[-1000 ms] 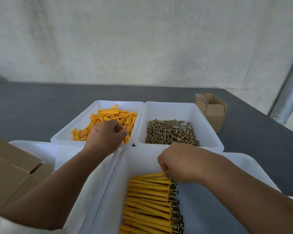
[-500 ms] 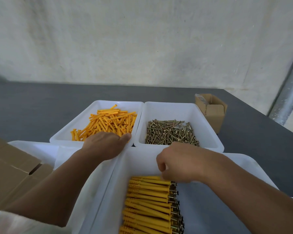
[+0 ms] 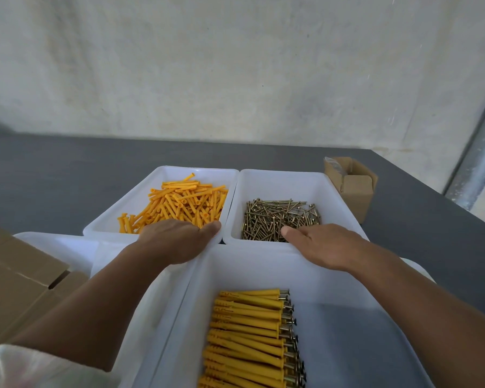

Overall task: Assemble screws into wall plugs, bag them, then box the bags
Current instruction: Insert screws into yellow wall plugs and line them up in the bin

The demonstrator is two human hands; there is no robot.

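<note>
Right hand [image 3: 325,247] has left the assembled row [image 3: 249,331] for the screws [image 3: 277,217]; left hand [image 3: 174,242] over the plugs [image 3: 185,200] — next pair starting. Thumbs out, fingers hidden — can't tell their state.

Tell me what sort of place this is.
Probably a small assembly-and-packing bench: orange wall plugs and screws sorted in white trays, assembled sets lined up nearby, a cardboard box on the dark table.

Both bare forearms reach forward along the bin of assembled plugs [image 3: 249,271], the left beside its left wall, the right across its right corner. The left hand [image 3: 177,243] and right hand [image 3: 326,249] lie palm down at its far wall, thumbs straight and pointing toward each other, fingers hidden behind the knuckles.
</note>
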